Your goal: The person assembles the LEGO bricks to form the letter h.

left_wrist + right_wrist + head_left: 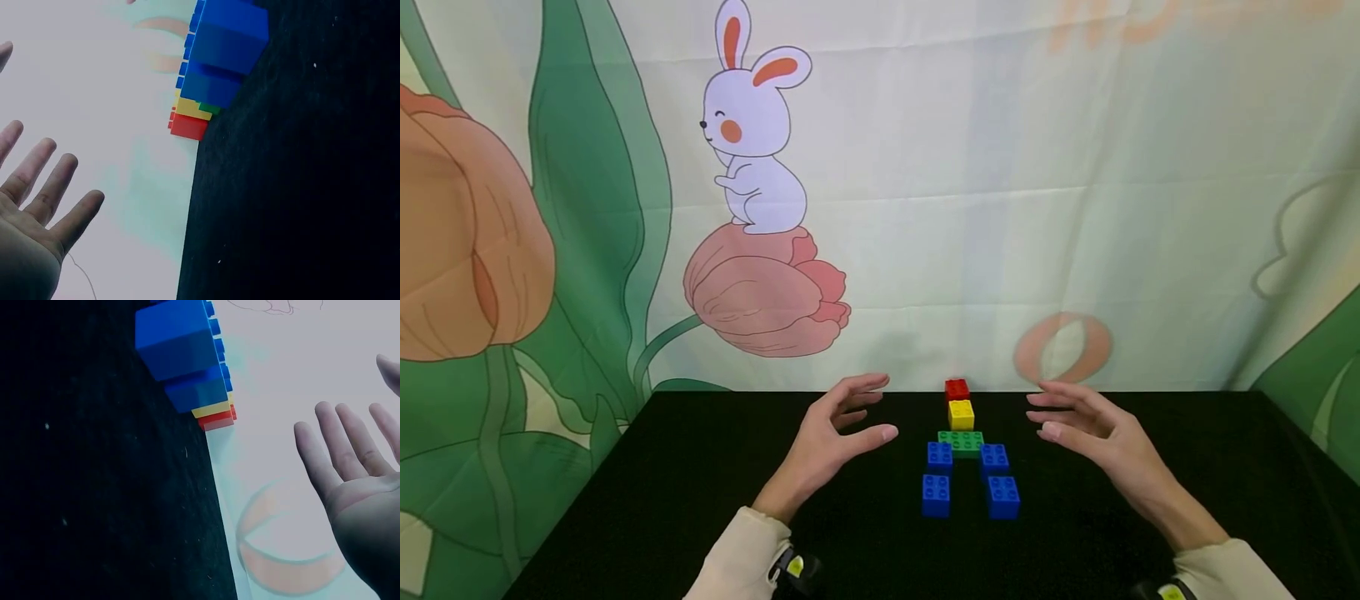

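Hovering over a black table (700, 483), holding nothing, a left hand (822, 444) at 9 o'clock and a right hand (1108, 437) at 3, fingers spread. It looks like a pause over a laid-out pattern; the next move would likely call for bringing fingertips inward and down to pinch. Between the hands, nearest: two blue bricks (936, 497) at 7 and 5; two more blue bricks (939, 458) at 8 and 4; one green brick (961, 442) at centre; one yellow brick (961, 415) at 12; one red brick (957, 390) beyond, seven in all. Behind hangs a rabbit-printed cloth (917, 167).
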A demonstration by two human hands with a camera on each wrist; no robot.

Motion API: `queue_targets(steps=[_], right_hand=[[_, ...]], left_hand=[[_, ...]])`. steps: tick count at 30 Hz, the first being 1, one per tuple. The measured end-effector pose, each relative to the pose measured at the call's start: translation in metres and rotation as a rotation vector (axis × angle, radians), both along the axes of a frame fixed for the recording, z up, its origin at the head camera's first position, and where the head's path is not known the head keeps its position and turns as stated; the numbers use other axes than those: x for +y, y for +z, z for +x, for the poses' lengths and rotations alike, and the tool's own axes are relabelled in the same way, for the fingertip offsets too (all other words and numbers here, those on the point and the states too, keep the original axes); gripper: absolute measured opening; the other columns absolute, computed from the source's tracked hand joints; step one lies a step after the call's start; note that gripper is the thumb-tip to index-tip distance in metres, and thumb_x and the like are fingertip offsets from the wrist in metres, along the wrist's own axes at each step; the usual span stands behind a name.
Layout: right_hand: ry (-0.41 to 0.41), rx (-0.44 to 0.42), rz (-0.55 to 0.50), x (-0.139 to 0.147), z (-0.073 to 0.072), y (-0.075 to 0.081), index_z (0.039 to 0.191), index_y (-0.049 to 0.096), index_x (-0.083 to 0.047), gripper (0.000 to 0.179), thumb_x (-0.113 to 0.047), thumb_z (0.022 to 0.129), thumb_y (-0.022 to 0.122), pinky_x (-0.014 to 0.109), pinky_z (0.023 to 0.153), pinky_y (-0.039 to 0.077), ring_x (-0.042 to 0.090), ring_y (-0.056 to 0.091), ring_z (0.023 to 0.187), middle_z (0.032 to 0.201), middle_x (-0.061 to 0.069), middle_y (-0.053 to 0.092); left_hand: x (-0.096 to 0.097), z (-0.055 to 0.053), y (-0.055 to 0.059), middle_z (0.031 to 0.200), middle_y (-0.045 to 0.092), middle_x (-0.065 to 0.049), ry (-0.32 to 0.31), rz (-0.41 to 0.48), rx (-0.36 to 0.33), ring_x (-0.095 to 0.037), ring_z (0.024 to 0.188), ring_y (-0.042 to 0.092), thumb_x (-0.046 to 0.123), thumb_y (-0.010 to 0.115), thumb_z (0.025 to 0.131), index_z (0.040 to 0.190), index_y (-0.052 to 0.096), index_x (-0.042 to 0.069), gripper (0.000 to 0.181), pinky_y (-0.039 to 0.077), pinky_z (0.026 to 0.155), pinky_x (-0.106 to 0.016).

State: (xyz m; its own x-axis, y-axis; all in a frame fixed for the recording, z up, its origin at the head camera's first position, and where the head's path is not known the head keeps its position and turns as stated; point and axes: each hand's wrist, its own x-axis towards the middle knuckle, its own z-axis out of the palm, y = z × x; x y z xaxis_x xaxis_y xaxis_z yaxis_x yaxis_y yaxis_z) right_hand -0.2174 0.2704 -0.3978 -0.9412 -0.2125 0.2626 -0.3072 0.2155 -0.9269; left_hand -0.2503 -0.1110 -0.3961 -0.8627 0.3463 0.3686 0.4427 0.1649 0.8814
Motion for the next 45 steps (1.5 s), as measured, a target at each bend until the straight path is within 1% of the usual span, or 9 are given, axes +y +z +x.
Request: queue_targets(steps=[8,13,16,19,22,26,29,37,45], right_hand=[[-0.006,-0.084,0.056,-0.008,0.003,-0.001,0.144,0.059,-0.008,0.048,-0.026,0.102,0.074,0.034,0.097,0.058,0.022,0.069,0.121,0.139,0.014,0.065],[0.006,-0.135,0.091,-0.007,0.003,-0.005,0.139,0.062,-0.005,0.046,-0.027,0.1,0.075,0.033,0.096,0.057,0.032,0.068,0.122,0.135,0.014,0.068],[0.032,-0.156,0.093,-0.005,0.003,-0.008,0.138,0.062,-0.003,0.046,-0.026,0.1,0.075,0.035,0.096,0.058,0.037,0.066,0.123,0.134,0.015,0.068],[0.049,-0.176,0.096,-0.004,0.002,-0.01,0.137,0.063,-0.003,0.045,-0.025,0.1,0.075,0.036,0.095,0.058,0.037,0.066,0.122,0.133,0.016,0.068],[0.051,-0.189,0.118,-0.005,0.002,-0.01,0.135,0.065,-0.003,0.043,-0.026,0.099,0.075,0.036,0.095,0.058,0.033,0.068,0.119,0.132,0.015,0.069],[0.063,-0.201,0.147,-0.006,0.002,-0.012,0.131,0.067,-0.004,0.04,-0.026,0.099,0.076,0.036,0.094,0.059,0.03,0.069,0.115,0.129,0.015,0.069],[0.087,-0.215,0.152,-0.005,0.001,-0.015,0.131,0.067,-0.003,0.039,-0.026,0.1,0.075,0.035,0.093,0.06,0.031,0.069,0.115,0.129,0.016,0.069],[0.132,-0.242,0.193,-0.002,-0.004,-0.023,0.13,0.067,-0.004,0.037,-0.025,0.101,0.073,0.041,0.094,0.058,0.032,0.067,0.116,0.128,0.015,0.069],[0.145,-0.285,0.215,-0.003,-0.005,-0.026,0.128,0.068,-0.005,0.036,-0.026,0.1,0.074,0.045,0.093,0.058,0.031,0.067,0.113,0.126,0.014,0.068]], left_hand=[[0.003,0.0,-0.006,0.147,0.062,0.005,-0.059,0.024,-0.032,-0.022,0.134,0.059,0.025,0.084,0.094,0.143,0.063,0.025,0.053,0.049,0.111,-0.051],[0.007,0.001,-0.012,0.147,0.063,0.001,-0.103,0.035,-0.054,-0.028,0.135,0.059,0.021,0.083,0.094,0.144,0.063,0.021,0.054,0.051,0.11,-0.05],[0.01,0.002,-0.015,0.147,0.063,0.0,-0.127,0.034,-0.064,-0.027,0.133,0.06,0.02,0.083,0.095,0.144,0.062,0.019,0.054,0.051,0.109,-0.049],[0.014,0.003,-0.018,0.144,0.065,0.0,-0.157,0.033,-0.076,-0.032,0.131,0.062,0.019,0.083,0.095,0.143,0.064,0.018,0.052,0.052,0.108,-0.05],[0.015,0.004,-0.02,0.142,0.066,-0.005,-0.184,0.025,-0.091,-0.035,0.127,0.063,0.017,0.081,0.095,0.142,0.064,0.015,0.05,0.055,0.104,-0.05],[0.015,0.004,-0.024,0.136,0.069,-0.007,-0.202,-0.001,-0.125,-0.029,0.121,0.066,0.016,0.08,0.096,0.14,0.066,0.014,0.046,0.057,0.1,-0.045],[0.015,0.004,-0.026,0.133,0.071,-0.003,-0.213,-0.011,-0.149,-0.025,0.119,0.067,0.016,0.08,0.096,0.137,0.068,0.016,0.043,0.058,0.099,-0.044],[0.015,0.004,-0.033,0.132,0.071,-0.005,-0.265,-0.012,-0.212,-0.028,0.121,0.066,0.006,0.078,0.095,0.133,0.07,0.012,0.039,0.058,0.099,-0.04],[0.016,0.004,-0.038,0.132,0.07,-0.011,-0.309,-0.028,-0.245,-0.034,0.121,0.065,0.01,0.078,0.096,0.132,0.07,0.006,0.037,0.058,0.099,-0.036]])
